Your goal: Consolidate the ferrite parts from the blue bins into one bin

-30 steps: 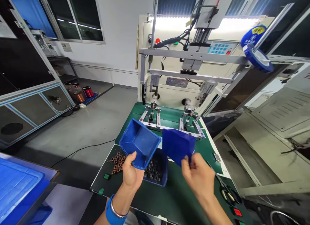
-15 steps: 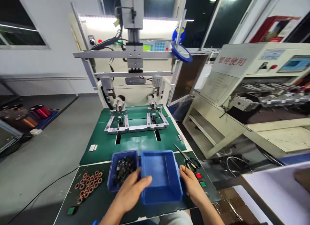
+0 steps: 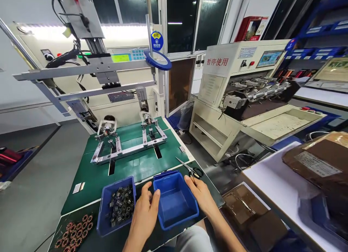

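Note:
An empty blue plastic bin point(image 3: 175, 200) rests on the green bench mat point(image 3: 136, 168) right in front of me. My left hand point(image 3: 144, 214) presses against the bin's left wall, fingers on the rim. Against its right wall lies my right hand point(image 3: 201, 196), fingers close together. A second blue bin point(image 3: 117, 205) stands just to the left, holding several small dark ring-shaped parts. Copper-wound coils point(image 3: 73, 235) lie loose on the mat at the bottom left.
Scissors point(image 3: 190, 168) lie just beyond my right hand. A winding machine with a metal fixture point(image 3: 127, 145) fills the back of the bench. A beige machine point(image 3: 244, 96) stands to the right, a white table with brown packages point(image 3: 315, 165) nearer.
A second ago I held two empty bins up, one in each hand. Now one empty bin sits on the mat between both hands, and my view has swung right.

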`<state>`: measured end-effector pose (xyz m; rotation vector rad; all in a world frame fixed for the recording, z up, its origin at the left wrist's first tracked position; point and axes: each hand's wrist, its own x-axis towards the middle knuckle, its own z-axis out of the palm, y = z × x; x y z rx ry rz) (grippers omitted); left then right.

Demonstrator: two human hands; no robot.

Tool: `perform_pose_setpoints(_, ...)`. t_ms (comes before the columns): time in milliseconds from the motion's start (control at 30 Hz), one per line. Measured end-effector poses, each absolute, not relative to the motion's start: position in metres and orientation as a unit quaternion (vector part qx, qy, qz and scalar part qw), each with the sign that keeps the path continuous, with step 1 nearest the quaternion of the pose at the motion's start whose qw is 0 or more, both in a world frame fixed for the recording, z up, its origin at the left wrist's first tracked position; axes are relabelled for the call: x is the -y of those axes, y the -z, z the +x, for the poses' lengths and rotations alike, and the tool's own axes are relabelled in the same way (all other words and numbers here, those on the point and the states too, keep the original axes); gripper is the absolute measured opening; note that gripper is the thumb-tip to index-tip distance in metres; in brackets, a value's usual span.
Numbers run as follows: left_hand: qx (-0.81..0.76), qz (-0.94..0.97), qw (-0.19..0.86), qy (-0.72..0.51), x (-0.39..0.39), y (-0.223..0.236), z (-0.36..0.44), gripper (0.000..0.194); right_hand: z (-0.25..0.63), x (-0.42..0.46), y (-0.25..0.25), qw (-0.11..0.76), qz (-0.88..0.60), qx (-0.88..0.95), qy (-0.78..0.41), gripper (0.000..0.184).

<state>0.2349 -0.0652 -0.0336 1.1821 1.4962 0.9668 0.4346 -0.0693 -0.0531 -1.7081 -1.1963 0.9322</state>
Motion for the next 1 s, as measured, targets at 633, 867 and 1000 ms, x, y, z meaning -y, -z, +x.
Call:
perform_pose_setpoints(633,-0.580,0.517,0.421,-0.468,0.043,0.028,0.239,0.046,0.428,0.037,0.033,0.449,-0.655,0.536,-0.286,0.027)
perform_pose_setpoints(867,-0.641,0.586,0.381,-0.317,0.031,0.054,0.233,0.050,0.428,0.029,0.046,0.428,-0.709,0.495,-0.264,0.020)
perform_pose_setpoints(1000,-0.678,0.583,0.383,-0.231,0.029,0.065,0.237,0.036,0.436,0.052,0.053,0.284,-0.720,0.573,-0.269,0.029)
